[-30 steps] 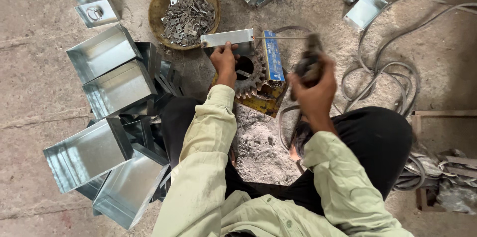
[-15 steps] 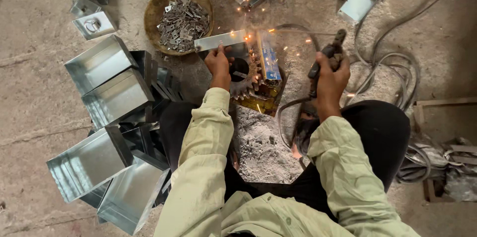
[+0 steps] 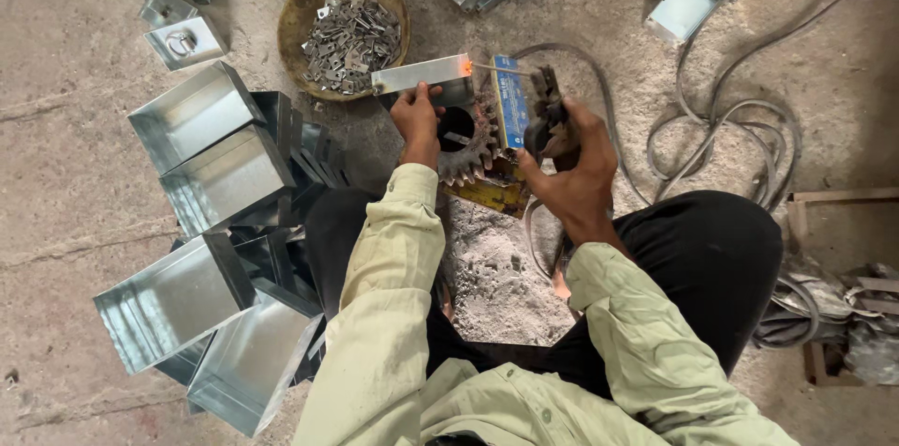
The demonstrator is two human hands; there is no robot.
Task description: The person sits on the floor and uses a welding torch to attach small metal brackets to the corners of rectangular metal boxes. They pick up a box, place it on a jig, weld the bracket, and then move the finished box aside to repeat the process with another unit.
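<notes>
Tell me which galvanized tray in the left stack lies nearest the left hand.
The second tray from the top; it lies closest to the left hand, the others farther off.

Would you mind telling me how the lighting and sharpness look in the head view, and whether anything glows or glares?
Head view: soft, even daylight with faint shadows; focus sharp across the floor. An orange glow sits at the end of the metal strip held by the left hand; the right hand grips the electrode holder. Mild sheen on the metal boxes.

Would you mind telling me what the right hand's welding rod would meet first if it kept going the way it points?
The right hand holds an electrode holder whose rod points left. It would likely meet the glowing end of the metal strip held by the left hand; depth is unclear.
</notes>
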